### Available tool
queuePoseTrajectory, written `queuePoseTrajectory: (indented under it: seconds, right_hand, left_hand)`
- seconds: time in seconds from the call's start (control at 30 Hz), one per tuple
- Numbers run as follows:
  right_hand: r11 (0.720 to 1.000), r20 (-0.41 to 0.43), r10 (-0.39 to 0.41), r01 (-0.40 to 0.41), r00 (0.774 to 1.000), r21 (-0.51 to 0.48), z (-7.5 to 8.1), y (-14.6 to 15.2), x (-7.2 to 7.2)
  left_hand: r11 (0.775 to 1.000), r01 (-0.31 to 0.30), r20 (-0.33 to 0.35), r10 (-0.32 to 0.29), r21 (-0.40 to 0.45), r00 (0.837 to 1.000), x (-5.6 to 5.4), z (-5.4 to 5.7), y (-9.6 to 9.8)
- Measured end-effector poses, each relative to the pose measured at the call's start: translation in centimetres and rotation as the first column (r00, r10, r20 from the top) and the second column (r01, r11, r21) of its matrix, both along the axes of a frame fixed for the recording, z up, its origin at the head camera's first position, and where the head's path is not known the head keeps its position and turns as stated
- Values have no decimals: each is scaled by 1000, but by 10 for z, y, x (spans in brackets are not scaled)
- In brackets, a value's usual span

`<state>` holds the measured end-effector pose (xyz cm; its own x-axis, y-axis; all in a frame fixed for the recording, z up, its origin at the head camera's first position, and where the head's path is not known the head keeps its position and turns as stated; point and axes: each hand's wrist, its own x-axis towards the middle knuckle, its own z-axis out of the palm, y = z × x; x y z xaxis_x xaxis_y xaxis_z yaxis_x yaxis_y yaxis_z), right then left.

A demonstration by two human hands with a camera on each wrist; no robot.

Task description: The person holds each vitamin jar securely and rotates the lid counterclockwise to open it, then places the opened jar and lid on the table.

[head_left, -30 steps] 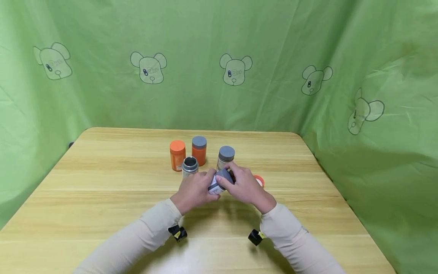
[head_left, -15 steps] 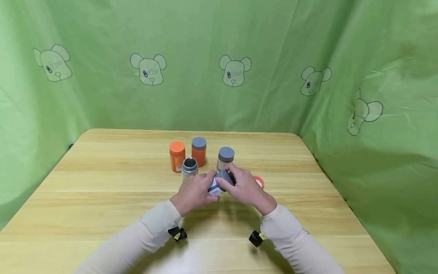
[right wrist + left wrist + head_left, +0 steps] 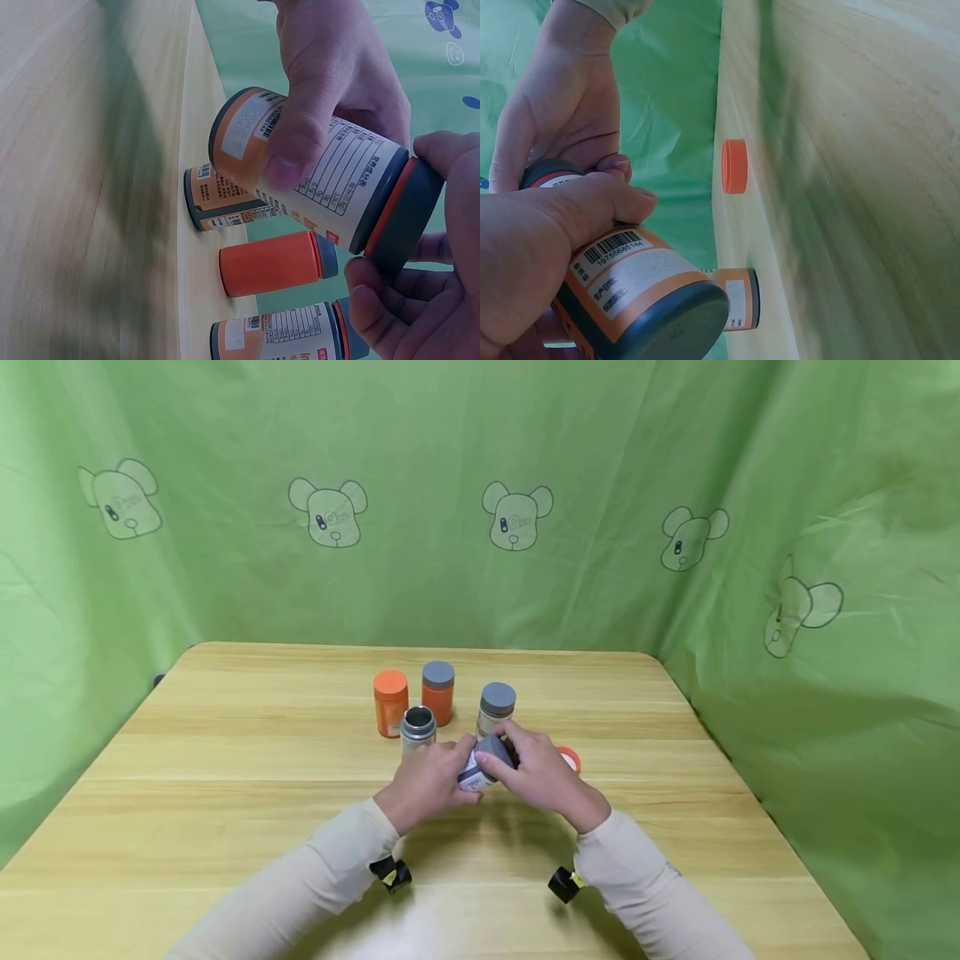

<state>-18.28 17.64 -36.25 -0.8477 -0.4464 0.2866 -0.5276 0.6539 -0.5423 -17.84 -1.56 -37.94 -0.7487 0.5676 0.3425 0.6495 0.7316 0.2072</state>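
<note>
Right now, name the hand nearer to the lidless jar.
Left. The left hand is in front of the lidless jar, partly hiding it in the head view; the right hand is farther right, gripping the gray lid of the tilted jar.

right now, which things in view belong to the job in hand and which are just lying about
Seemingly in the job:
held jar, in the left hand
gray lid, gripped by the right hand

Apparently just about, all on the table:
orange-lidded jar
orange jar with gray top
open jar, possibly relevant
loose orange lid, possibly relevant
</note>
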Motion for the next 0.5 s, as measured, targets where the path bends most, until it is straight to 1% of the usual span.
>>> queuePoseTrajectory:
  seconds: [0.2,0.33,0.5]
  right_hand:
    - [1000,-14,7,-7,1000,2,-1,1,0]
    - [1000,6,10,-10,1000,3,-4,2,0]
    - [1000,3,26,-26,1000,-5,-5,3,-2]
  left_hand:
    - [1000,5,1,-5,-10,1000,0,-2,1]
    - [1000,14,5,-14,-14,1000,1,-4,0]
    - [1000,29,7,-29,-11,1000,-1,-3,0]
